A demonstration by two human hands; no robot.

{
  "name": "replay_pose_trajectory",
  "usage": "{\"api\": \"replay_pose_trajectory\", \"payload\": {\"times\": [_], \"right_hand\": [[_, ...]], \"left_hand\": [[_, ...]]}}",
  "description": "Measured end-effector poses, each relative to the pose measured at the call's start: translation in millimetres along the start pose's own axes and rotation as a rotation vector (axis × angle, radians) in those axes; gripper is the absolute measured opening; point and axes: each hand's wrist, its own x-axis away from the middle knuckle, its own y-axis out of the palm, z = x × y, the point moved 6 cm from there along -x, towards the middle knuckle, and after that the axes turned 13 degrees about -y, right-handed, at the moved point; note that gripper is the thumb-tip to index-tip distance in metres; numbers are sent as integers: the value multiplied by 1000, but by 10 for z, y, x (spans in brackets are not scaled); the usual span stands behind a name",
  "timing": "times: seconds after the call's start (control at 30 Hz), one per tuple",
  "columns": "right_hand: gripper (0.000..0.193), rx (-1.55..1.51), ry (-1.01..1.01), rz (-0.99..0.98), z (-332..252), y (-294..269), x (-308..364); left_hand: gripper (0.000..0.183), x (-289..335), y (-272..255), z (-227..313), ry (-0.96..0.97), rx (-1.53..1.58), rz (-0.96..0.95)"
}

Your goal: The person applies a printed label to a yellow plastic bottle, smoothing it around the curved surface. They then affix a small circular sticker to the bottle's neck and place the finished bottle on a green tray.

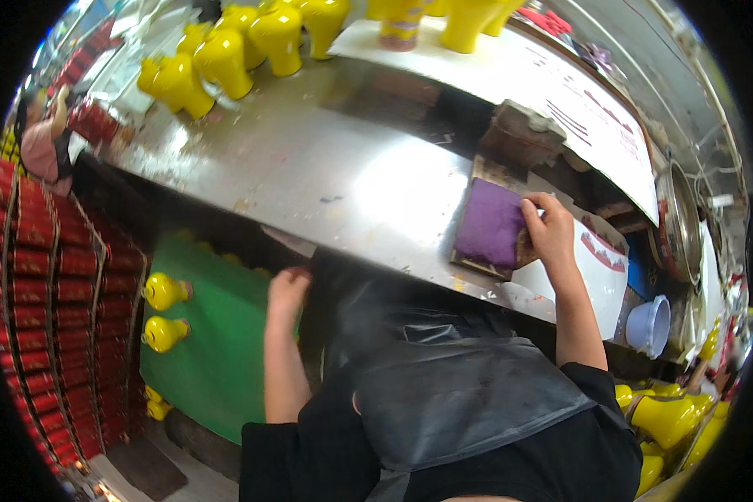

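A flat, square purple pad [489,224] lies on a worn board [484,266] near the front edge of the metal bench. My right hand [550,230] is at the pad's right edge, its thumb and curled fingers pinched on it. My left hand [288,293] is off the bench's front edge, above the right side of a green board [213,330]. Motion smears its fingers, so their grip is unclear. A white printed sheet [602,272] lies beyond my right wrist.
Glossy yellow vases [222,63] stand at the bench's far left, with more on a white board [460,63] at the back. A stone-like block [523,130] sits behind the pad. A pale blue bucket [648,326] is at right. Red boxes [46,318] are stacked at left, near another person [46,142].
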Motion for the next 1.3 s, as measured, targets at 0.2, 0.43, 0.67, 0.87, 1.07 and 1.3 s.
{"api": "replay_pose_trajectory", "payload": {"times": [0.2, 0.43, 0.67, 0.87, 1.07, 1.3], "right_hand": [[20, -136, 109, 169, 195, -132, 24], [27, -93, 240, 71, 549, -338, 256], [19, 33, 150, 10, 694, -275, 407], [12, -53, -177, 220, 318, -370, 350], [13, -356, -432, 148, -397, -275, 298], [20, -493, -569, -308, -1406, 317, 412]], "left_hand": [[42, 112, 762, 469, 206, -231, -179], [54, -125, 967, 552, 391, -720, -143], [49, -82, 1085, 655, 531, -975, -82], [52, -124, 938, 605, 494, -1075, -35], [53, 158, 698, 656, 90, -187, -102], [41, 445, 370, 553, 135, 80, -163]]}}
